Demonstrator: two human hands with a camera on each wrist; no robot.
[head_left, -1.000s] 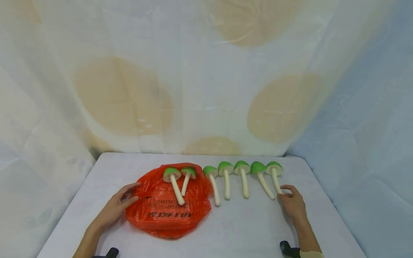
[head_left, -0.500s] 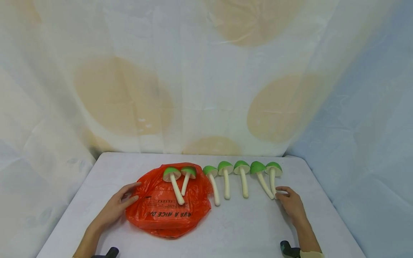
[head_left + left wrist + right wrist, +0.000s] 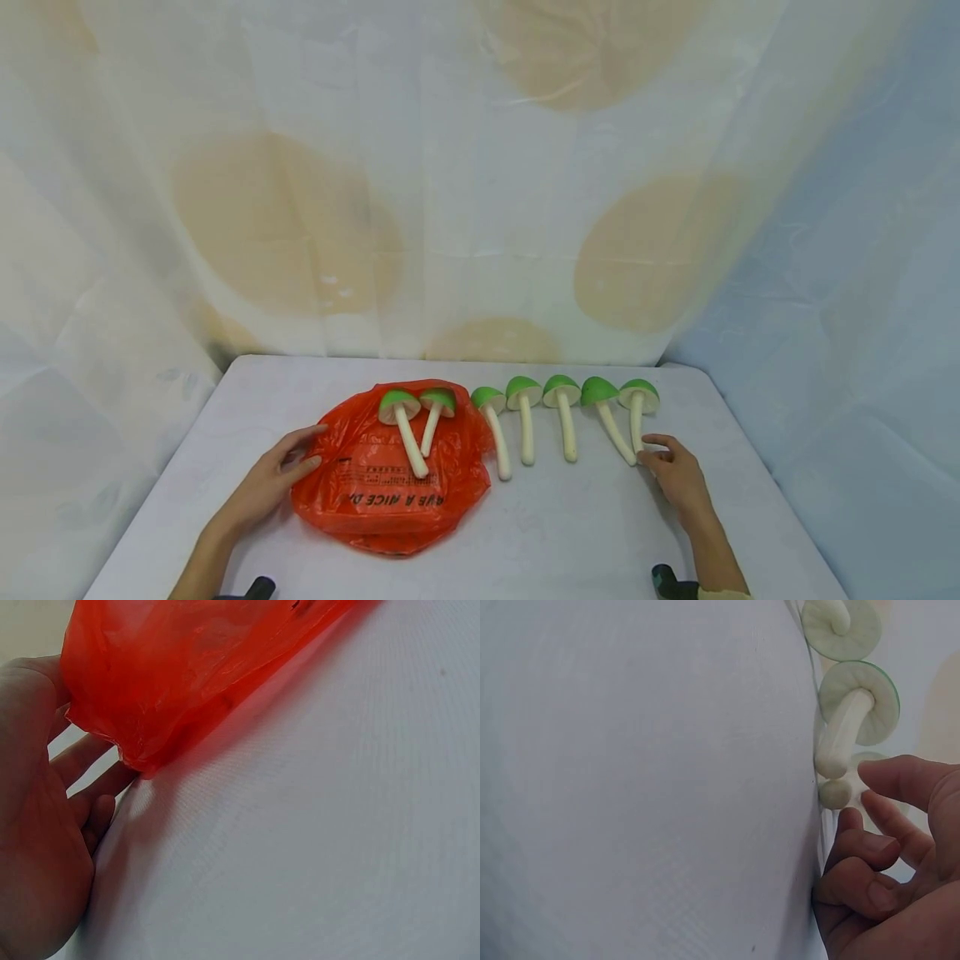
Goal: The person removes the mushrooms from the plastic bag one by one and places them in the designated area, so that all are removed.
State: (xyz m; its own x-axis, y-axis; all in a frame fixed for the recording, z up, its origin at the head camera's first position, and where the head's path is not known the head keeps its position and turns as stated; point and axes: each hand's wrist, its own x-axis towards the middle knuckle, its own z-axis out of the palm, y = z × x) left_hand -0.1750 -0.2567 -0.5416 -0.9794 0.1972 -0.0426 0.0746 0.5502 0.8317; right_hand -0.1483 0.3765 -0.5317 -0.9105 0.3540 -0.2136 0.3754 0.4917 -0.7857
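A crumpled red plastic bag with black lettering lies on the left of the table, two green-capped toy mushrooms on top of it. My left hand touches the bag's left edge, fingers and thumb spread; in the left wrist view the fingertips of my left hand are partly hidden by the bag. To the right of the bag, several more toy mushrooms stand in a row, caps away from me. At its right end, my right hand pinches the stem of the last toy mushroom between thumb and index finger, near its end.
The neighbouring mushroom leans with its stem end right beside the held one. White table reaches the patterned cloth backdrop behind and hanging sheets at both sides. Each wrist has a dark device near the front edge.
My right hand has shifted slightly left, bringing the end mushroom's stem nearer its neighbour's; its cap then moved slightly right. The left hand, the bag and the other mushrooms stayed put.
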